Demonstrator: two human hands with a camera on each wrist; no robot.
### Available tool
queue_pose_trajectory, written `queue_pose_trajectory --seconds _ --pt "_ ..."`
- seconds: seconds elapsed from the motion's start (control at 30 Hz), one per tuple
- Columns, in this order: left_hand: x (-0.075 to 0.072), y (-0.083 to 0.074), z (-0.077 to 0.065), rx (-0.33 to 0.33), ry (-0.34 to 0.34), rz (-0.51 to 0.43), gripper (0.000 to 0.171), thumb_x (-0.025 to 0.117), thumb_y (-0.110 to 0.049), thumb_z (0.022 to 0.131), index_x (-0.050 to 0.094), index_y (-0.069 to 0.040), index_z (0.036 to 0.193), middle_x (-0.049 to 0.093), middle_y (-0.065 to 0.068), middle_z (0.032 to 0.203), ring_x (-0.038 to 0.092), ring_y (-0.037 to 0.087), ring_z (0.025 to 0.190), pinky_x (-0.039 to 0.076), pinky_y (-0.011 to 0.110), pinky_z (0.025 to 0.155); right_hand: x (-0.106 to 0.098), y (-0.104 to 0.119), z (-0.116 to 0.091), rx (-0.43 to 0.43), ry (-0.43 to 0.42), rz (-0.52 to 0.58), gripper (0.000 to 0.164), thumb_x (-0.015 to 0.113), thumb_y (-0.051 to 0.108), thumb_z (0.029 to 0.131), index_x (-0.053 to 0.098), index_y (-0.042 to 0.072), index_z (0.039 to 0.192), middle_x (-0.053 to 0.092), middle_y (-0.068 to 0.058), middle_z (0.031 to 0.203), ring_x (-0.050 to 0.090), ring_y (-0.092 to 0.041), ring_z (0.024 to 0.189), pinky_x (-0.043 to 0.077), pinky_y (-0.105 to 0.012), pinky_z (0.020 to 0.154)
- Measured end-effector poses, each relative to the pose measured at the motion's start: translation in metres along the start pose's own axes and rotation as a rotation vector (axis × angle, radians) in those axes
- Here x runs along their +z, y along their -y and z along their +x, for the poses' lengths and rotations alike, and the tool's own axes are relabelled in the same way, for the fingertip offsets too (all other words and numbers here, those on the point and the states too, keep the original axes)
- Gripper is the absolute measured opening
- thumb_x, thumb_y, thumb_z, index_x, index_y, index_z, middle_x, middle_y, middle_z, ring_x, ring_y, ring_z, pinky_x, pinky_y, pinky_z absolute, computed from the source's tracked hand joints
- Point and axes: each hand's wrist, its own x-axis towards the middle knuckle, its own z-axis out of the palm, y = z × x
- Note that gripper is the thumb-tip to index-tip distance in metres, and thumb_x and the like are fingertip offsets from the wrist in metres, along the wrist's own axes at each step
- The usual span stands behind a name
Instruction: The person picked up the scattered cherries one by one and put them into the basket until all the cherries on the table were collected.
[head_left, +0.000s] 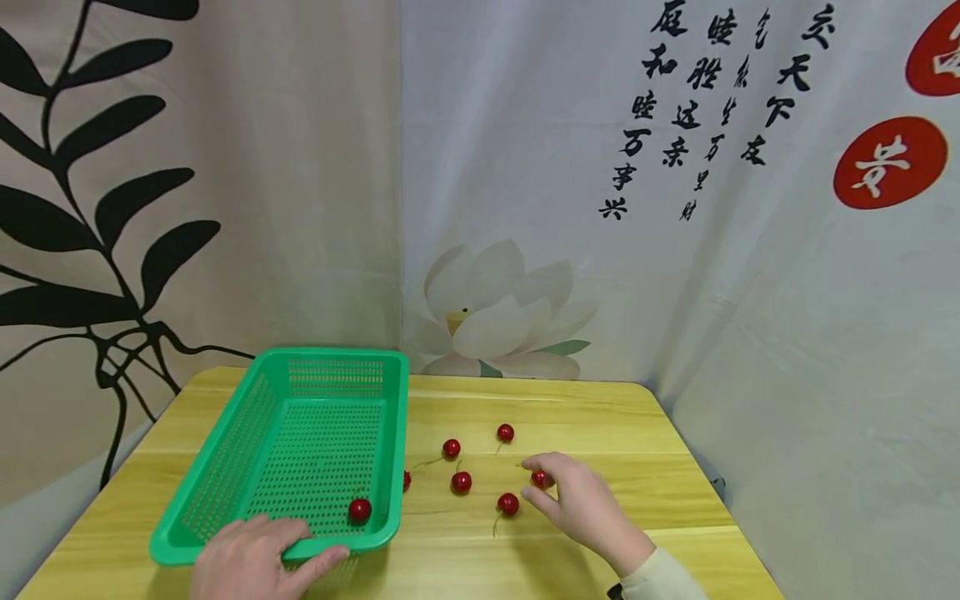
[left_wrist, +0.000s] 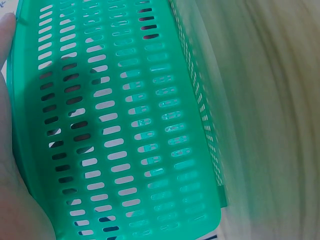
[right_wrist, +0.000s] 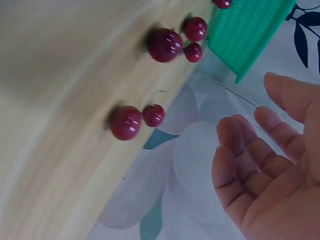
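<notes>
My left hand (head_left: 251, 558) grips the near rim of a green plastic basket (head_left: 405, 433), which stands on the left half of the table. One red cherry (head_left: 359, 511) lies inside, close to the near right corner. In the left wrist view, the slotted basket wall (left_wrist: 115, 155) fills most of the picture beside the hand. Over the table to the right, my right hand (head_left: 573, 500) is at a cherry (head_left: 542, 480), its thumb and fingers spread apart around it. The right wrist view shows the fingers (right_wrist: 229, 135) loosely bent, with nothing between them and the thumb.
Several more stemmed cherries lie between basket and right hand, among them a near one (head_left: 507, 504), a far one (head_left: 506, 433) and a middle one (head_left: 461, 482). Another cherry (head_left: 407, 481) is partly hidden by the basket's right side. A printed curtain (head_left: 525, 208) hangs behind the wooden table (head_left: 442, 567).
</notes>
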Motion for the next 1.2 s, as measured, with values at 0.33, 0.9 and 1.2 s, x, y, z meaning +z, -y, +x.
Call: queue_pose_trajectory --seconds 0.33,0.9,1.2 --pt "0.0 0.0 0.001 0.012 -0.019 -0.006 0.042 0.068 -0.08 0.066 0.06 -0.039 0.06 0.045 -0.023 0.051 0.034 0.002 0.044 0.033 0.025 0.039 0.022 -0.001 -0.007 -0.023 0.019 -0.004 0.032 0.076 0.029 0.088 0.069 0.017 0.117 0.067 0.004 0.107 0.061 -0.01 0.079 0.053 -0.029 0.063" --pt "0.002 0.001 0.0 0.033 -0.049 -0.016 0.041 0.071 -0.078 0.065 0.056 -0.04 0.059 0.037 -0.023 0.05 0.031 0.002 0.042 0.029 0.024 0.037 0.041 0.002 -0.006 -0.122 0.023 -0.033 0.034 0.079 0.022 0.085 0.069 0.018 0.117 0.065 0.005 0.112 0.065 -0.012 0.082 0.056 -0.029 0.066" --pt "0.003 0.002 -0.001 0.035 -0.036 -0.01 0.04 0.07 -0.078 0.066 0.058 -0.039 0.06 0.039 -0.024 0.051 0.031 0.002 0.043 0.03 0.024 0.038 0.048 0.002 -0.005 -0.123 0.052 -0.09 0.032 0.08 0.021 0.084 0.072 0.019 0.115 0.064 0.002 0.113 0.062 -0.012 0.089 0.056 -0.038 0.071"
